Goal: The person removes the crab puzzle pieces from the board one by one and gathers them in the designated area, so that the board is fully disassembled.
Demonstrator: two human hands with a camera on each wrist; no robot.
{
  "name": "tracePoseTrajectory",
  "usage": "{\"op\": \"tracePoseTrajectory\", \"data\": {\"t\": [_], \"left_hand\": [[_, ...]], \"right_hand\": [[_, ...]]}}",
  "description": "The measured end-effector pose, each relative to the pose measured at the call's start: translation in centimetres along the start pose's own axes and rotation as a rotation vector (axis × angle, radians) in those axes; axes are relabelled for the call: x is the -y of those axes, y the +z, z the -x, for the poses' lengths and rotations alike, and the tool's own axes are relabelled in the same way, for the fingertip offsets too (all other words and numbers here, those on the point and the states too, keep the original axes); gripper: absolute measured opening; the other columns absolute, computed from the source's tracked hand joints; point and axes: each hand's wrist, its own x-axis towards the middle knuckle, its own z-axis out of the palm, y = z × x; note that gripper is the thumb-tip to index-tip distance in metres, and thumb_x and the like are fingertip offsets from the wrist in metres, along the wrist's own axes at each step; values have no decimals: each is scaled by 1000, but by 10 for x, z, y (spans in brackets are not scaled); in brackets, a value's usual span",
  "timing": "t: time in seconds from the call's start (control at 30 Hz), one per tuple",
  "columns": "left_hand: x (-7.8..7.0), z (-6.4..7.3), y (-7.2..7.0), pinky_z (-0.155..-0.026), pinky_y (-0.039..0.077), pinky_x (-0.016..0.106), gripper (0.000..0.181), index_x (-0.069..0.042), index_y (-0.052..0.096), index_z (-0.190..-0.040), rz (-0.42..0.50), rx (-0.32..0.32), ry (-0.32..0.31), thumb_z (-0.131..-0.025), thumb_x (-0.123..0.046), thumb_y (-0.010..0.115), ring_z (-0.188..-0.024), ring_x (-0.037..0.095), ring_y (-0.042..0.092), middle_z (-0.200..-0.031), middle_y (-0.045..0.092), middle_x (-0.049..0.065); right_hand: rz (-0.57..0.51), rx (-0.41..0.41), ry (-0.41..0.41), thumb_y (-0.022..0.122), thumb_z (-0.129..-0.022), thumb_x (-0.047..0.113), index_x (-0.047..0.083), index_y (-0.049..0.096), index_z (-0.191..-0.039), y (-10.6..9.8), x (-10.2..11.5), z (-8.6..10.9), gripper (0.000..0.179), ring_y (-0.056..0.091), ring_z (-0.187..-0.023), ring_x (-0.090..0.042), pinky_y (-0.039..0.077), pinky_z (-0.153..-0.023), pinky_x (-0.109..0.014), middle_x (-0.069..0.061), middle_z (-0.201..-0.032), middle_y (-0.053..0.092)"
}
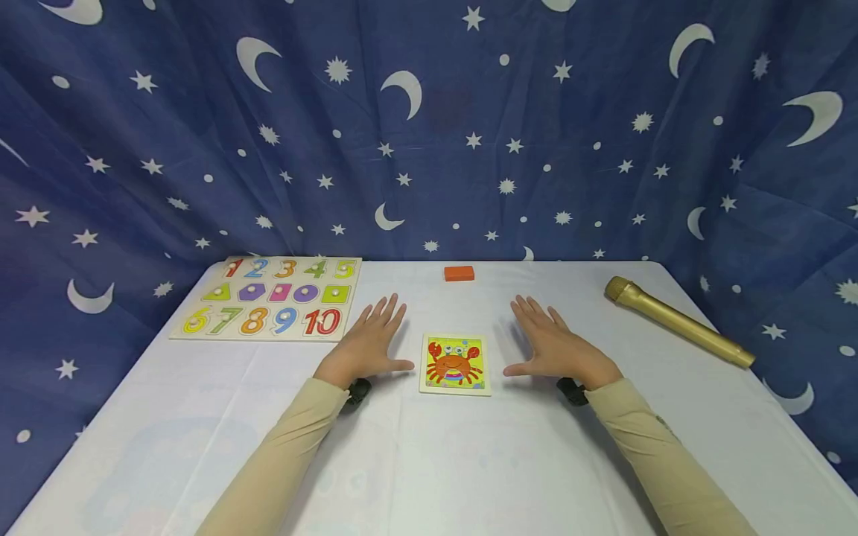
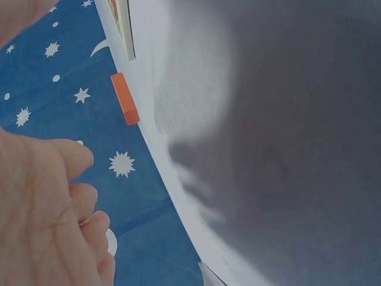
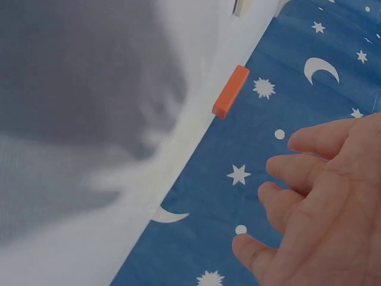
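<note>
Left hand [image 1: 367, 344] and right hand [image 1: 559, 348] are both spread wide over the table, fingers extended toward the back and thumbs turned in at each other. Behind everything my head feed shows a dark blue curtain [image 1: 442, 112] printed with moons and stars, then the white-covered table [image 1: 442, 469] in front of it. At the back left lies a number board [image 1: 264, 301]; I see the left hand standing between it and the table's middle. On the right, a gold microphone [image 1: 680, 324] lies at a slant, its head toward the curtain and its tail toward the near right. Centrally, between the two thumbs, sits a crab puzzle [image 1: 454, 365] (the left thumb looks closer to it than the right). Smallest is an orange block [image 1: 459, 274] beyond the puzzle, near the back edge, long side running left to right. I read the puzzle as flat and nearly square, so I can't pick out a long axis; its crab's eyes point to the curtain, its legs toward the near edge.
</note>
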Motion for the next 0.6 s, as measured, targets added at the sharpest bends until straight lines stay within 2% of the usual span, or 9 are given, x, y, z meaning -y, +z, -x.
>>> {"op": "tracePoseTrajectory", "data": {"t": [0.33, 0.6], "left_hand": [[-5, -1, 0, -121, 7, 48, 101, -4, 13, -151, -13, -5, 23, -81, -61, 59, -147, 34, 5, -159, 3, 17], [-9, -2, 5, -121, 6, 47, 105, -5, 11, -151, -34, 19, 34, -79, -65, 59, -147, 32, 3, -159, 1, 15]], "right_hand": [[8, -10, -15, 72, -72, 57, -4, 13, -149, -3, -1, -2, 114, 9, -144, -42, 7, -114, -63, -23, -156, 10], [-22, -10, -32, 72, -70, 59, -2, 14, -149, 6, 3, -2, 116, 9, -145, -39, 7, -115, -61, -20, -157, 11]]}}
